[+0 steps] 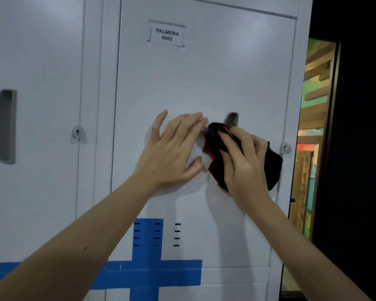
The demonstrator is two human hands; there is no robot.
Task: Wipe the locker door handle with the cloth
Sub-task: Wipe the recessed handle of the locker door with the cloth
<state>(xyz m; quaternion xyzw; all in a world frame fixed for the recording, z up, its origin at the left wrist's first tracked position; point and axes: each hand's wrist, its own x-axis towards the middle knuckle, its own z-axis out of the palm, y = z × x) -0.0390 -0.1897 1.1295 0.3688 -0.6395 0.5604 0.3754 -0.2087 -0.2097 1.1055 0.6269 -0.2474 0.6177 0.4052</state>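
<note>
A: Cloth point(216, 146) location?
B: Over the door handle point(232, 119), gripped by the right hand point(245, 164); the handle's top is visible above it.
A: Left hand point(174, 151)?
B: Fingers spread, flat on the locker door point(204, 83), just beside the cloth.

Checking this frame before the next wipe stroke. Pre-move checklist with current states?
1. Grip on the cloth: ok. The right hand has its fingers curled over it.
2. Cloth on the handle: ok. It covers most of the handle, and only the top end shows.
3. Door steadied: ok. The left hand lies flat on it with fingers straight.
4. Left fingertips clear of the cloth: cannot tell. They sit right at its edge.
5. Lower handle wiped: cannot tell. It is hidden under the cloth.
6. Door latched at the hasp: cannot tell.
</note>
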